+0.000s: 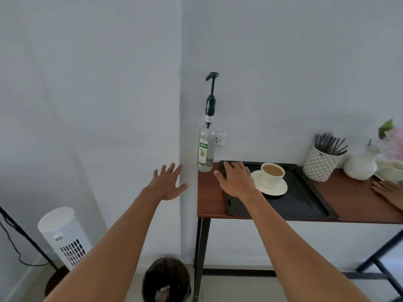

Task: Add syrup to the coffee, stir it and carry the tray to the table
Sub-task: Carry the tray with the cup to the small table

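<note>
- Syrup bottle (205, 147): it stands upright at the back left corner of the tabletop (210, 192), just beside the black tray (305, 203), with a tall pump head (212, 78) on top.
- It is clear glass and looks nearly empty, so likely light, top-heavy and slippery; steady the body low down and press the pump from above.
- Coffee cup (272, 174): it sits on a saucer (281, 189) on the tray and is filled high, so it will probably slop if jolted.
- Your left hand (169, 185) hangs in the air left of the tabletop, fingers spread, holding nothing.
- Your right hand (236, 180) lies flat and spread over the tray's left end, grasping nothing.
</note>
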Available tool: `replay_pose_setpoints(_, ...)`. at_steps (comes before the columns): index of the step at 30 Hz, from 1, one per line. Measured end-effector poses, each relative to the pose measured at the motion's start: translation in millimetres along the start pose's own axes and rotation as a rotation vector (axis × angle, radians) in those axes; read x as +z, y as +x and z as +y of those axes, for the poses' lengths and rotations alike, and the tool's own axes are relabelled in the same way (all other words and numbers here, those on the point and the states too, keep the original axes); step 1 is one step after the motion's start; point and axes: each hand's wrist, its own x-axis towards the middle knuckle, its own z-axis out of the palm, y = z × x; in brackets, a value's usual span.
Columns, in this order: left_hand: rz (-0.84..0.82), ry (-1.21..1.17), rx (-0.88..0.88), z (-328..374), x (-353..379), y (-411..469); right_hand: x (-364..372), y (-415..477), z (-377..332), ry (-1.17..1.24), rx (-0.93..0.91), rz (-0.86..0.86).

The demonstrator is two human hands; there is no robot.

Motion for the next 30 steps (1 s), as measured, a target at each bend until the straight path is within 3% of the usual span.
replay_pose_setpoints(7, 0.024, -0.19, 0.112, 102.9, 9.1, 18.2, -32.1, -8.3, 87.8, 0.035, 0.034, 0.07)
replay_pose_setpoints(16, 0.0, -0.28, 0.21, 182.9, 11.4, 87.1, -53.4, 22.0, 170.3, 0.248, 0.149, 0.109)
replay_pose_setpoints(30, -0.002, -0.516, 0.135, 215.3, 59.8, 155.3, -18.6, 57.9, 298.8, 0.447, 0.199, -0.013)
